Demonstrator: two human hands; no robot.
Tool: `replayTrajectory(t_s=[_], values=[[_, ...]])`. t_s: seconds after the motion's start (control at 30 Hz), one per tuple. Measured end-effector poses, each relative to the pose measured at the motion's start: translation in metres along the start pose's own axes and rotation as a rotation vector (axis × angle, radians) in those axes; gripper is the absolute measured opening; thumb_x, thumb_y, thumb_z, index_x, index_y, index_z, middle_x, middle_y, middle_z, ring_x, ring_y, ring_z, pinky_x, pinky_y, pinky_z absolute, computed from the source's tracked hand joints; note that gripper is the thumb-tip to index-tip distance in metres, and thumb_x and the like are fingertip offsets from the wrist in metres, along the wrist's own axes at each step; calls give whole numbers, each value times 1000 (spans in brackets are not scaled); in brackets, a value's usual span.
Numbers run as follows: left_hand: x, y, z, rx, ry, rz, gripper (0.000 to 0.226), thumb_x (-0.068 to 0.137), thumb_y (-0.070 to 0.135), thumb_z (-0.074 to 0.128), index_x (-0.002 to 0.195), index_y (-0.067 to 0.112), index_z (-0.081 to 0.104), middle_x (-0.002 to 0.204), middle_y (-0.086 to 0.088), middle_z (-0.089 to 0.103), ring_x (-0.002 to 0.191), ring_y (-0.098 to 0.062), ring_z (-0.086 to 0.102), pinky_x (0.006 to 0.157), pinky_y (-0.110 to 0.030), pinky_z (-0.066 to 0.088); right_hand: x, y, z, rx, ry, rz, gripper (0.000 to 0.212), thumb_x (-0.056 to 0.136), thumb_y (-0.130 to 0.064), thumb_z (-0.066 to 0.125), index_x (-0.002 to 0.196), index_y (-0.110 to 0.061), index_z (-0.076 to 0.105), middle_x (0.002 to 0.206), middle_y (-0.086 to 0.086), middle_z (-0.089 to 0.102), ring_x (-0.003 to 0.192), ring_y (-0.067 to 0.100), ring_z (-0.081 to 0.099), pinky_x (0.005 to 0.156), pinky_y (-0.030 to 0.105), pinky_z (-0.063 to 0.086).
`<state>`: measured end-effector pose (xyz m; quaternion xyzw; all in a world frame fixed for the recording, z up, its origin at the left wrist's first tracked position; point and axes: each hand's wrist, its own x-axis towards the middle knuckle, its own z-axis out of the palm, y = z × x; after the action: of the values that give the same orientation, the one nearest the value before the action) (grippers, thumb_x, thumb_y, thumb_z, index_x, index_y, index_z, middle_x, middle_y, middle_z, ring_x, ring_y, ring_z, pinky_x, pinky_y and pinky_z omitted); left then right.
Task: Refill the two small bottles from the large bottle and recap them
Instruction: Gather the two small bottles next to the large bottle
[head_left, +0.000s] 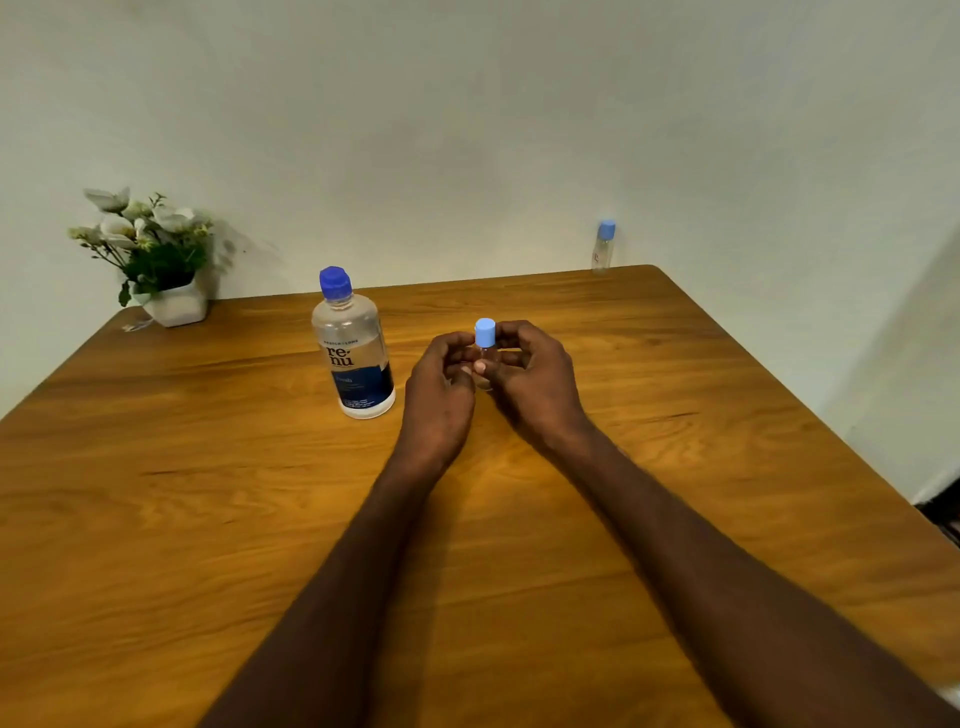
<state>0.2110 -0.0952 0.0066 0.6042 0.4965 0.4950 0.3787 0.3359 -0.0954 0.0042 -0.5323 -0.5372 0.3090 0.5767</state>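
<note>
Your left hand (441, 371) and right hand (530, 371) both curl around the small bottle (485, 364) just right of the large bottle (356, 348). It looks light, rigid, slippery; grip the body, twist its blue cap (485, 332).

Large bottle (353, 348) stands upright just left of left hand (441, 379), blocking leftward sweep. Bare bench (675, 415) open to right of right hand (535, 379). Second small bottle (603, 247) at far right edge; flower pot (174, 306) at far left corner, both well apart.
</note>
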Motion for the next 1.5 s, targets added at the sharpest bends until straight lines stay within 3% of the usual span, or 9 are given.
replayTrajectory(t_s=[0.17,0.3,0.47,0.8,1.17,1.37,1.5], values=[[-6,3,6,147,142,50,44,99,1,57,141,16,56,128,1,65,114,-11,63,92,-22,53,1,-2,1,-123,-35,64,73,83,-1,77,143,-30,48,121,-4,59,109,10,60,78,31,61],[-12,5,9,282,280,144,36,97,4,62,131,15,57,107,4,65,92,-7,62,76,-16,49,7,-3,-9,-39,134,141,60,88,5,67,140,-20,49,117,0,57,94,7,58,61,9,49],[-8,4,8,293,303,96,31,98,8,61,128,15,58,88,8,63,82,-8,63,72,-30,56,14,3,-16,39,222,216,48,90,4,63,129,-23,55,107,2,65,101,17,64,83,35,58],[-1,2,7,218,291,-48,29,96,4,60,123,13,63,86,3,65,80,-16,65,76,-39,59,23,8,-14,-15,257,196,36,97,-6,62,129,-22,55,96,3,68,94,21,69,73,23,54],[1,-1,7,225,270,-49,29,97,4,61,125,12,63,88,6,62,78,-10,60,73,-30,54,28,11,-13,-29,259,208,38,96,-7,65,129,-22,55,98,4,70,94,20,70,80,31,58],[3,-2,8,223,250,-48,27,97,5,60,123,12,64,89,5,63,81,-15,63,77,-37,57,29,12,-14,-37,237,199,36,94,-6,64,121,-27,54,96,6,72,93,21,71,87,41,61],[3,-3,8,222,257,-45,25,97,4,61,120,12,65,93,3,65,86,-14,64,80,-34,57,29,13,-14,-63,229,202,37,95,-7,65,126,-26,55,97,5,71,93,21,70,86,41,61]])
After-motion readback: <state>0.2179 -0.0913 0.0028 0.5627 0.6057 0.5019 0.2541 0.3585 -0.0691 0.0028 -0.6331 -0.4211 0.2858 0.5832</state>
